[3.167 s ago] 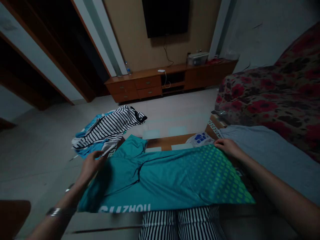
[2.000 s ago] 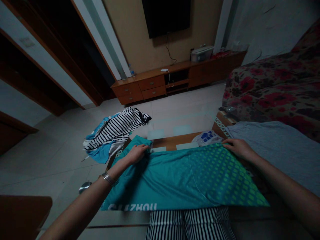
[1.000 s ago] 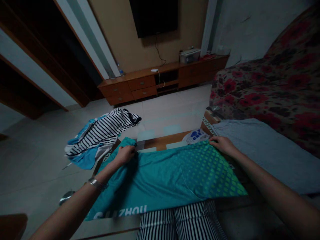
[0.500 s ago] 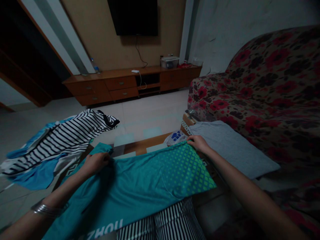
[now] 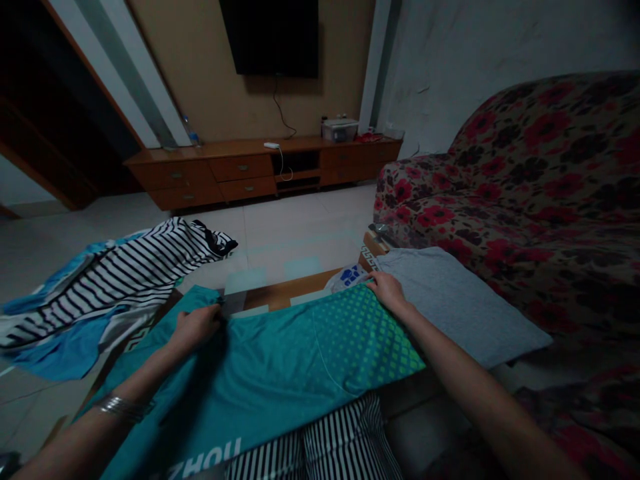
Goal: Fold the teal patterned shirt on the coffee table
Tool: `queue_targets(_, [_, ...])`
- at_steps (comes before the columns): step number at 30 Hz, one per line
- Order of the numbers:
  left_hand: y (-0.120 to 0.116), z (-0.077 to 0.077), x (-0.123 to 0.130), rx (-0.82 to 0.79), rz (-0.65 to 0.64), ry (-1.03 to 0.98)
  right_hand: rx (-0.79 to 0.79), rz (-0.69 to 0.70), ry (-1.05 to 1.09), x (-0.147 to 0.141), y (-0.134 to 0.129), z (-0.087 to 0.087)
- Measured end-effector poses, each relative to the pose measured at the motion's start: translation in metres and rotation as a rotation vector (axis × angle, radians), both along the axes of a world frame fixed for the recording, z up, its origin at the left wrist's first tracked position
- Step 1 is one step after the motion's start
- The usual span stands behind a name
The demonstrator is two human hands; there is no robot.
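A teal sports shirt [image 5: 280,357] with white lettering and a green dotted end lies spread and partly folded across a low table in front of me. My left hand [image 5: 197,327] is closed on its far edge at the left, fingers pinching the cloth. At the right, my right hand [image 5: 387,291] grips the far corner of the dotted end. Black-and-white striped fabric [image 5: 333,433] shows under the near edge of the shirt. Just right of my right hand lies a folded grey garment [image 5: 450,300].
Striped and blue clothes [image 5: 135,273] are heaped at the left of the low table [image 5: 287,287]. A plastic bag with a blue print [image 5: 347,275] sits behind the shirt. A flowered sofa [image 5: 540,160] stands right; a wooden TV cabinet [image 5: 185,173] runs along the far wall.
Both hands keep their hold on the shirt. The left forearm has shifted slightly to the right, and the shirt's dotted end has moved a little left with the right hand.
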State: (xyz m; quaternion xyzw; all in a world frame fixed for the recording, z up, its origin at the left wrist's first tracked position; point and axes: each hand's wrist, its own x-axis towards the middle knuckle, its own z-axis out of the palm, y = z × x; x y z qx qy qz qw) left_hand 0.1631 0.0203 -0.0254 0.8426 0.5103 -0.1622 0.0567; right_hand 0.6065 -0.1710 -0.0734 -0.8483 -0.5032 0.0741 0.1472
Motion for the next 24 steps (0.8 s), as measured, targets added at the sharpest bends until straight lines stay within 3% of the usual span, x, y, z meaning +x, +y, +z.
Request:
queue_targets(3, [-0.025, 0.004, 0.004, 0.246, -0.015, -0.049, 0.081, -0.045, -0.057, -0.011, -0.006, 0.003])
queue_targets(6, [-0.064, -0.004, 0.014, 0.46, -0.102, -0.153, 0.236, 0.057, -0.06, -0.04, -0.017, -0.002])
queue_targets(10, [-0.107, -0.035, 0.03, 0.359, -0.207, -0.252, 0.251, 0.304, 0.0, -0.095, -0.028, -0.026])
queue_targets(13, [-0.114, -0.054, 0.034, 0.293, -0.182, -0.262, 0.203, 0.315, -0.043, -0.115, -0.026, -0.042])
queue_targets(17, [-0.106, -0.063, 0.025, 0.293, -0.216, -0.287, 0.195, 0.315, -0.076, -0.095, -0.022, -0.045])
queue_targets(24, [-0.1, -0.064, 0.014, 0.297, -0.263, -0.321, 0.196, 0.347, -0.046, -0.047, -0.022, -0.039])
